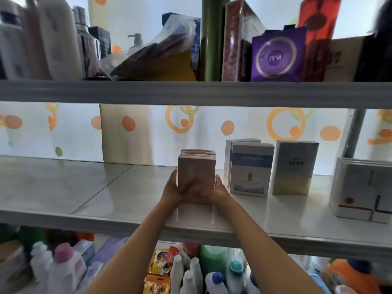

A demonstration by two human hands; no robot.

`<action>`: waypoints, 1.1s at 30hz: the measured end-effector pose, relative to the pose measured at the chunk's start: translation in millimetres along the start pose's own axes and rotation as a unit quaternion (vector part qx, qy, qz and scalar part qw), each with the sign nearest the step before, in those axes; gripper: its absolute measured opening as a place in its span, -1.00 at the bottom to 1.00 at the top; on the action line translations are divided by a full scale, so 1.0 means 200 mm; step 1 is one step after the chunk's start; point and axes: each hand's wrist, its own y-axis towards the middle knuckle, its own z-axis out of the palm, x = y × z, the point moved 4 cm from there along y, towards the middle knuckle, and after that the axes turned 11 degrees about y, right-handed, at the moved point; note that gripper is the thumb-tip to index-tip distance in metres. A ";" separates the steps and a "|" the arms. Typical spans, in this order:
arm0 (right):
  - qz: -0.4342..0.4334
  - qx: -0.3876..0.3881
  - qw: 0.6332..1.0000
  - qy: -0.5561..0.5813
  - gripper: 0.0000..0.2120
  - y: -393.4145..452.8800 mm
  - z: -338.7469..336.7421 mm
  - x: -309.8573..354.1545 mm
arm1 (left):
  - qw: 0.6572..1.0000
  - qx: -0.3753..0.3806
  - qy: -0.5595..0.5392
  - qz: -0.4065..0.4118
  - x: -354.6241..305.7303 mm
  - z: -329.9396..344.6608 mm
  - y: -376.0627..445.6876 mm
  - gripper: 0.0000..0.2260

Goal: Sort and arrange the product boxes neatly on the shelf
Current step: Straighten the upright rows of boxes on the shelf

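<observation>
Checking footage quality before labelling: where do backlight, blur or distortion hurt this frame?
Head view: the bright dotted backdrop backlights the pink cardboard boxes, whose print is unreadable; white bottles at upper left are smeared; the grey shelf edge bows from wide-angle distortion.

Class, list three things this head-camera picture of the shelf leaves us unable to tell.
1. Head view: the pink boxes' lower front is covered by both hands, left and right.
2. The white box is cut off by the right edge.
3. The small print on the blue-and-white box is too blurred to read.
</observation>
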 end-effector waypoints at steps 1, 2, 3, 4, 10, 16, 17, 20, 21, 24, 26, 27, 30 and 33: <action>0.017 -0.001 1.000 -0.005 0.20 -0.04 0.00 0.02 | 1.000 -0.007 0.003 -0.006 -0.01 -0.02 -0.01 -0.27; 0.030 -0.001 1.000 -0.005 0.15 -0.02 -0.01 0.00 | 1.000 -0.023 0.011 -0.009 -0.02 -0.03 -0.01 -0.27; 0.032 -0.004 0.999 -0.017 0.09 -0.03 -0.04 0.00 | 0.999 -0.043 0.024 -0.005 -0.03 -0.05 0.00 -0.24; 0.032 -0.008 0.999 -0.039 0.03 -0.02 -0.07 -0.02 | 0.997 -0.062 0.041 -0.003 -0.06 -0.07 0.01 -0.20; 0.049 -0.026 0.993 -0.100 0.02 -0.09 -0.21 -0.03 | 0.983 -0.108 0.136 0.053 -0.35 -0.13 0.01 -0.23; 0.031 -0.057 0.988 -0.140 -0.18 -0.13 -0.36 -0.04 | 0.962 -0.128 0.212 0.113 -0.49 -0.08 -0.03 -0.16; 0.026 -0.071 0.987 -0.143 -0.23 -0.14 -0.39 -0.04 | 0.959 -0.132 0.219 0.125 -0.52 -0.07 -0.03 -0.14; -0.002 -0.107 0.985 -0.132 -0.43 -0.17 -0.49 -0.02 | 0.940 -0.152 0.271 0.145 -0.56 -0.06 -0.02 -0.12; -0.008 -0.116 0.985 -0.129 -0.46 -0.18 -0.51 -0.01 | 0.928 -0.162 0.300 0.149 -0.56 -0.06 -0.02 -0.10; -0.021 -0.127 0.984 -0.123 -0.54 -0.20 -0.57 -0.01 | 0.903 -0.178 0.357 0.158 -0.58 -0.06 -0.02 0.00; -0.027 -0.128 0.984 -0.118 -0.56 -0.21 -0.59 -0.01 | 0.885 -0.180 0.395 0.171 -0.58 -0.06 -0.01 0.01; -0.028 -0.127 0.985 -0.117 -0.57 -0.21 -0.59 -0.01 | 0.872 -0.178 0.418 0.182 -0.58 -0.05 -0.02 -0.01; -0.031 -0.125 0.985 -0.117 -0.55 -0.20 -0.60 -0.02 | 0.834 -0.184 0.466 0.234 -0.60 -0.03 -0.04 -0.12; -0.038 -0.139 0.981 -0.129 -0.52 -0.19 -0.62 -0.01 | 0.825 -0.176 0.466 0.265 -0.63 0.01 -0.04 -0.22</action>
